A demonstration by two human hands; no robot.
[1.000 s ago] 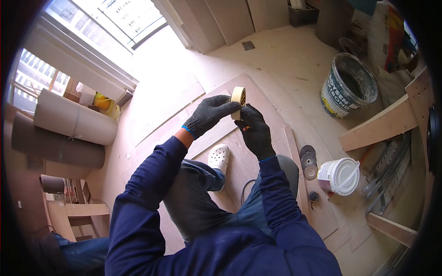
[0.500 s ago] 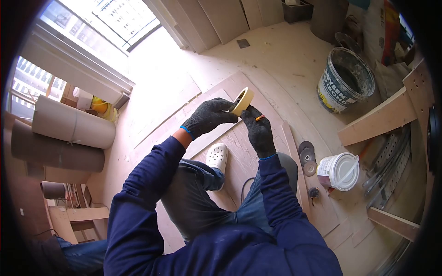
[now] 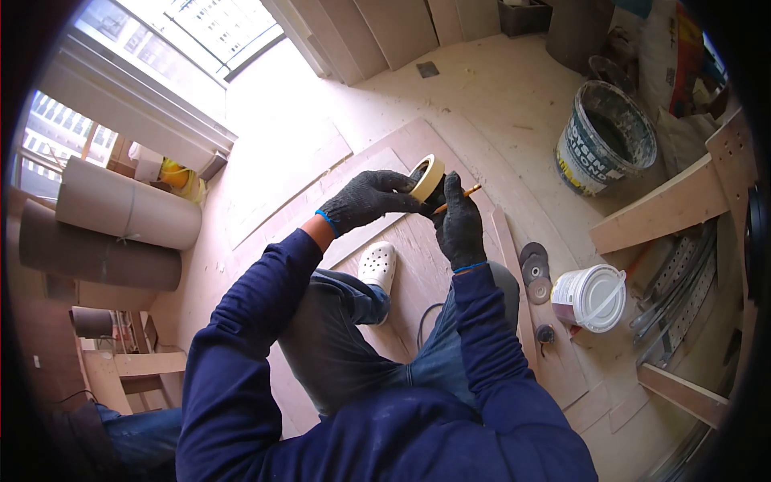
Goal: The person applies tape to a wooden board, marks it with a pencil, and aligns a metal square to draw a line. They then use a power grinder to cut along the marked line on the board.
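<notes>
Both hands wear dark grey knit gloves with blue cuffs and are raised in front of my knees. My left hand point(image 3: 365, 199) grips a roll of pale yellow tape point(image 3: 428, 178) by its left side. Just to the right, my right hand point(image 3: 458, 225) has its fingers closed around an orange pencil point(image 3: 470, 193), which pokes out past the thumb side. The fingertips of my right hand are close to the roll's lower right edge; whether they touch it cannot be made out.
Thin boards point(image 3: 377, 173) lie on the floor ahead. At the right are a large mortar-stained bucket point(image 3: 590, 153), a white lidded tub point(image 3: 590, 299), grinding discs point(image 3: 536, 271) and metal strips point(image 3: 683, 281). Big rolls point(image 3: 128, 205) lie at the left. Another person's jeans point(image 3: 144, 438) show at lower left.
My right hand has turned more upright and shifted slightly right, so the pencil now sticks out farther. The tape roll has moved slightly right and tilted more toward the camera.
</notes>
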